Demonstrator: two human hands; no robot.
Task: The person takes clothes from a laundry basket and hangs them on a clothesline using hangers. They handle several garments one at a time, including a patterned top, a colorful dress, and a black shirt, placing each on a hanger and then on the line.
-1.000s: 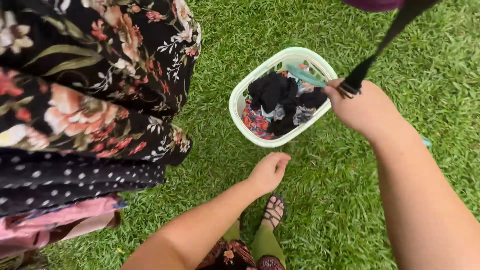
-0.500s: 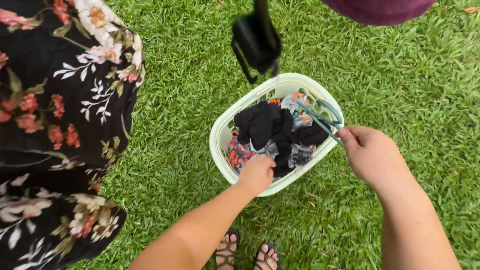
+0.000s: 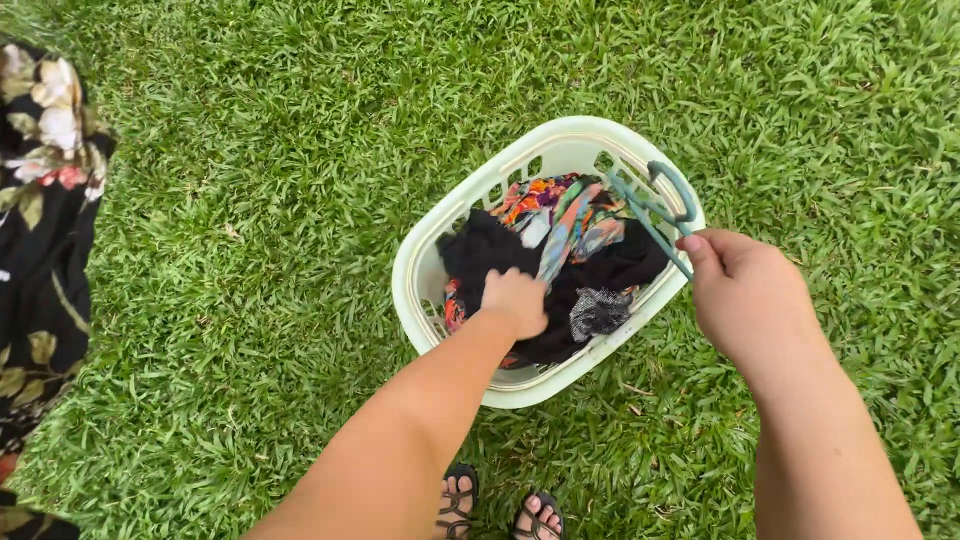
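Laundry basket (image 3: 440, 262) of dark and colourful clothes (image 3: 560, 245) under both hands

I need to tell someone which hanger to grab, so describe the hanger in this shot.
On the grass sits a pale green laundry basket full of clothes. At its right rim, the right hand holds the hanger. It is thin teal plastic with a curved hook, the only rigid thing among the soft clothes.
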